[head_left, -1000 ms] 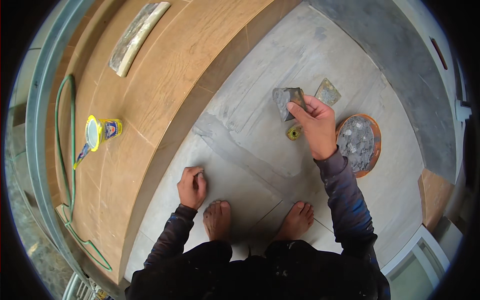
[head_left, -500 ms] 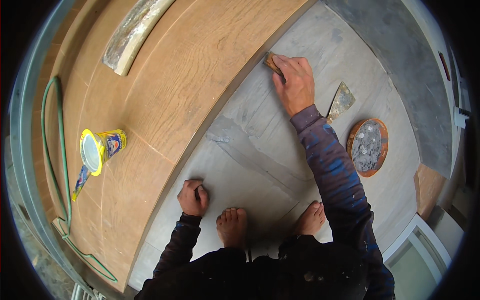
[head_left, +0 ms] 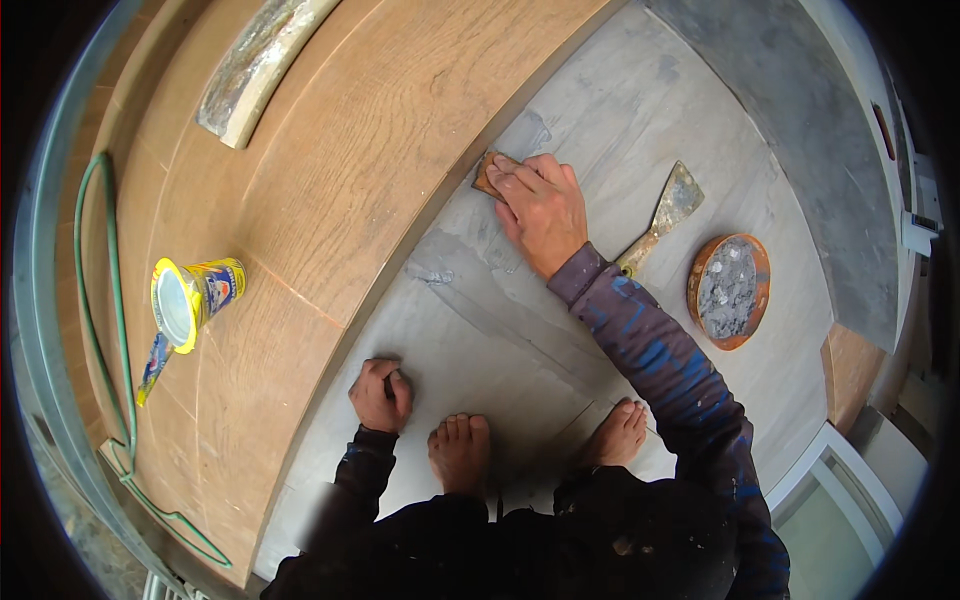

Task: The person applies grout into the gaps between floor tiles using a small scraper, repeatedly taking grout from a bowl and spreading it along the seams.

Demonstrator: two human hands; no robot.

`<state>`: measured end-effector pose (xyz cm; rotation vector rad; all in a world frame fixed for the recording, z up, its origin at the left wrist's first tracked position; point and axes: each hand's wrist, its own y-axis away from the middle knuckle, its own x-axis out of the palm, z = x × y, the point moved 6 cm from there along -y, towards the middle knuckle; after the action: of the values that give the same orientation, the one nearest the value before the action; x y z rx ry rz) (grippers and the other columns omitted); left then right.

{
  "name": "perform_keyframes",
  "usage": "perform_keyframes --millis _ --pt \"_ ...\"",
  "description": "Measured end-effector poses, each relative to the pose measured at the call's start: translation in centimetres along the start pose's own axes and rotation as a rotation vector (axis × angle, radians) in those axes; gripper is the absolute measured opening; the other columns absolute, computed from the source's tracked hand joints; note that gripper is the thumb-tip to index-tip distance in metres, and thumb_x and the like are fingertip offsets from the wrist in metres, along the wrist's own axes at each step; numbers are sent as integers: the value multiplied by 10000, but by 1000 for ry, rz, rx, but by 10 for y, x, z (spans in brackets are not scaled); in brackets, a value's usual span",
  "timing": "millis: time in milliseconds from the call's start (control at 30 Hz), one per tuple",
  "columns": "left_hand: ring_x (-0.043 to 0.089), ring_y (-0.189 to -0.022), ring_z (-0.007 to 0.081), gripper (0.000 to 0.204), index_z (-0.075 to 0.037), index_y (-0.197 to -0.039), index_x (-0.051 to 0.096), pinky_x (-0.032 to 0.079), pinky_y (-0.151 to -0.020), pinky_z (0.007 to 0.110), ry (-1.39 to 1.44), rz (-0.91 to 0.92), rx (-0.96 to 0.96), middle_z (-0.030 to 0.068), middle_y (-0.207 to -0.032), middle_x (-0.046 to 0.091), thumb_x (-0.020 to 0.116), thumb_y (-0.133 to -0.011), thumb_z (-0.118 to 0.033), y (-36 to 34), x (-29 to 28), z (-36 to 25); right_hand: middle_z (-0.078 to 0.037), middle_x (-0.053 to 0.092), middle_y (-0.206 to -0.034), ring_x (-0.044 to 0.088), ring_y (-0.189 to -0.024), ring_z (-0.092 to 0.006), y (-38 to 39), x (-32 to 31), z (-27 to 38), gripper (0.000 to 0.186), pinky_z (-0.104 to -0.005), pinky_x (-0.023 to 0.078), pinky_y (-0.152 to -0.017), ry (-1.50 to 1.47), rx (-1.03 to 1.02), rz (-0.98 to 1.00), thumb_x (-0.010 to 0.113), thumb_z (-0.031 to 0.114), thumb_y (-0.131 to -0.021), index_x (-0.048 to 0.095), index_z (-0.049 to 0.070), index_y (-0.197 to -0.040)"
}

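With its fingers pressed on a small brown flat pad (head_left: 489, 174), my right hand (head_left: 545, 208) holds it against the grey floor, beside the edge of the wooden step. Grey paste is smeared on the floor around and below that hand. A putty knife (head_left: 676, 198) with a stained blade lies to the right of my right wrist. Past it stands a round orange-brown bowl (head_left: 762, 297) with lumpy grey paste inside. My left hand (head_left: 381, 394) rests on the floor as a closed fist, left of my bare feet; the inside of the fist is hidden.
The raised wooden step (head_left: 330, 220) runs diagonally along the left. On it are a yellow-rimmed tub (head_left: 178, 305), a green hose (head_left: 122, 330) and a stained curved piece (head_left: 250, 85). A grey wall (head_left: 830, 150) curves along the right, with a white-framed panel (head_left: 835, 490) lower down.
My right hand has slid the brown pad down and left along the step's edge, and more of the putty knife's handle now shows. My left fist stays in place.
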<state>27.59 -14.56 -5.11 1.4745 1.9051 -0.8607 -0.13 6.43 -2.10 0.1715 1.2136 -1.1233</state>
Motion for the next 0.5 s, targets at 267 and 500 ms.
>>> perform_keyframes --millis 267,500 --pt "671 -739 355 195 -67 -1044 616 549 -644 421 -3 0 -13 149 -931 674 625 -863 4 -1 4 0 -115 737 -1042 622 -986 -338 -19 -30 -66 319 -422 507 -919 -45 250 -201 700 -25 -838 708 57 -1147" --pt "675 -749 356 192 -68 -1038 619 553 -654 419 -15 1 -35 147 -935 676 627 -860 2 5 4 6 -70 744 -995 612 -1025 -315 -29 -8 -54 259 -423 476 -888 45 197 -103 646 -6 -857 698 83 -1094"
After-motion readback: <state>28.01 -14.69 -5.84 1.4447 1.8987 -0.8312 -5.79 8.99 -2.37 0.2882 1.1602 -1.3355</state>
